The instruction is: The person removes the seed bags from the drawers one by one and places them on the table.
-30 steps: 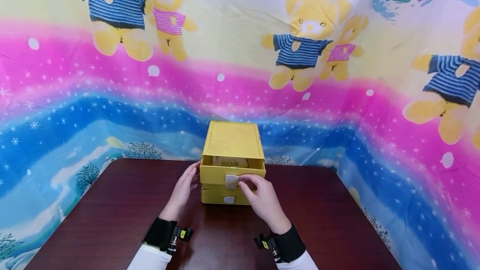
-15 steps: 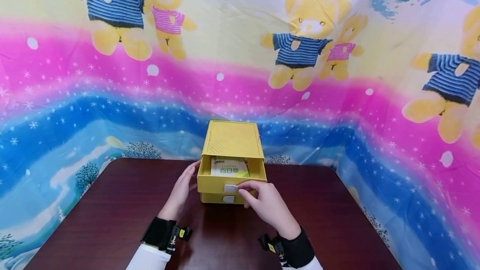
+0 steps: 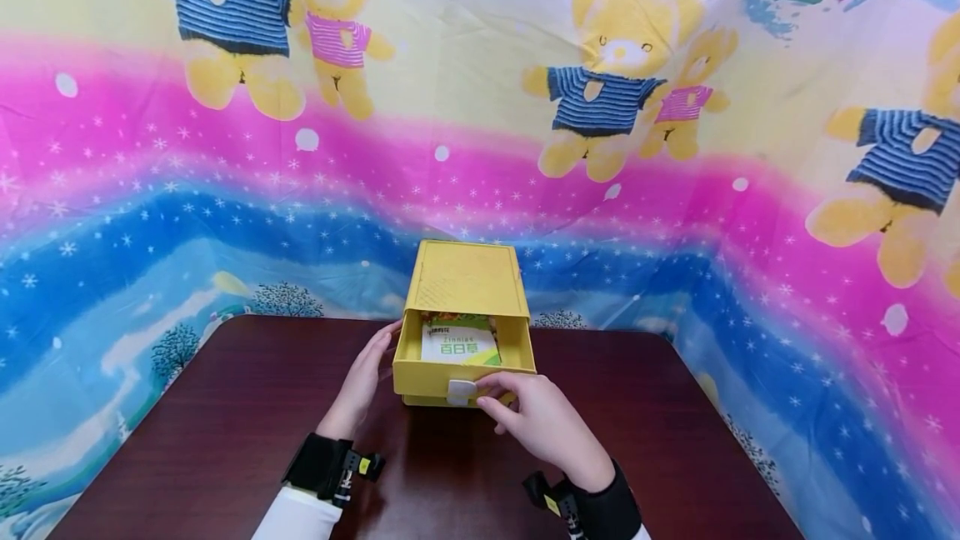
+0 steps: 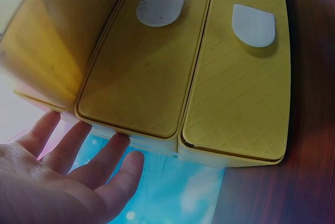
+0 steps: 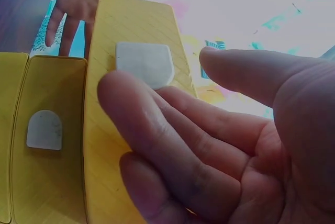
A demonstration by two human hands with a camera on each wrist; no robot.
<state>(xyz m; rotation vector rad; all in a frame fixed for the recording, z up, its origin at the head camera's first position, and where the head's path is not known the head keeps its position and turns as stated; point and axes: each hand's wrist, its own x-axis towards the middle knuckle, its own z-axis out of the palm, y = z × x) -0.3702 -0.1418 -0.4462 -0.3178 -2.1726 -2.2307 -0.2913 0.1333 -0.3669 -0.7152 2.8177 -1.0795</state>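
A small yellow drawer cabinet (image 3: 468,277) stands on the table, its top drawer (image 3: 427,380) pulled out. Inside lies a white and green packet (image 3: 457,344) printed "Zinnias". My left hand (image 3: 360,382) is at the cabinet's left side; in the left wrist view its spread fingertips touch that side. My right hand (image 3: 543,419) is at the front, by the top drawer's white tab handle (image 3: 461,392). In the right wrist view the thumb is apart from the loosely bent fingers, which cover part of the tab without visibly pinching it.
Two lower drawers are closed, each with a white tab: the middle drawer (image 4: 138,77) and the bottom drawer (image 4: 241,93). The cabinet rests on a dark reddish-brown table (image 3: 285,407). A printed bear curtain (image 3: 450,107) hangs close behind and around the table.
My right hand has drawn the top drawer out towards me, uncovering more of the packet, and its thumb is now apart from the tab. The left hand stays at the cabinet's side.
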